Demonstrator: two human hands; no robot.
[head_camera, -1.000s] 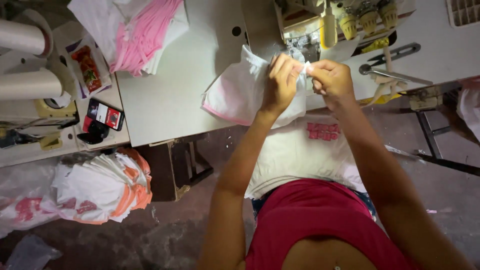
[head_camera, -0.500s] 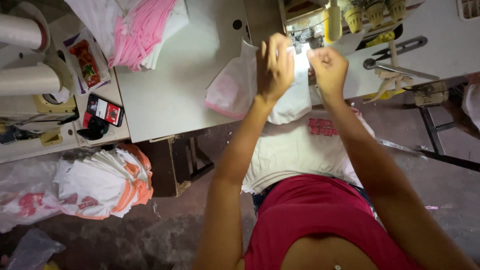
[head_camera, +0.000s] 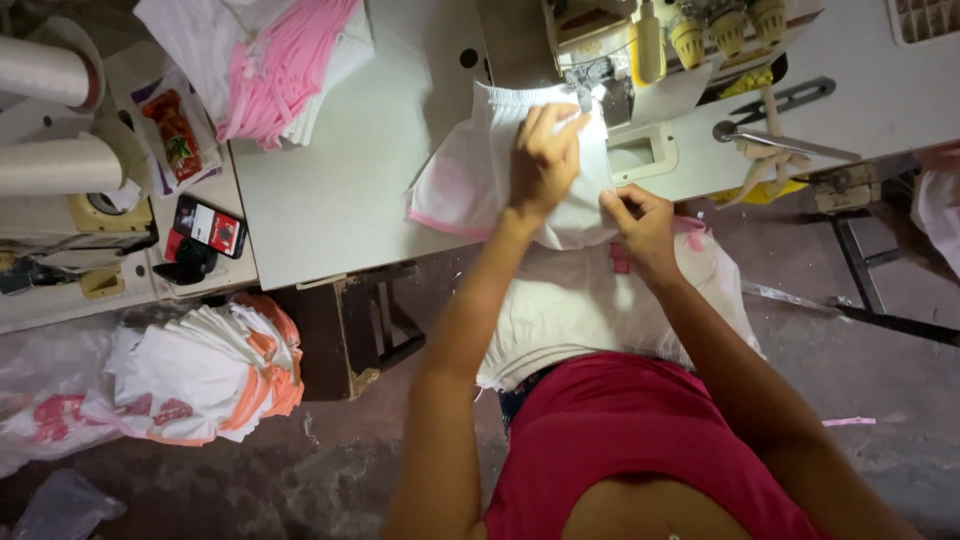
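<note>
Soft matt white cloth garment

Grey work table, stained concrete floor
</note>
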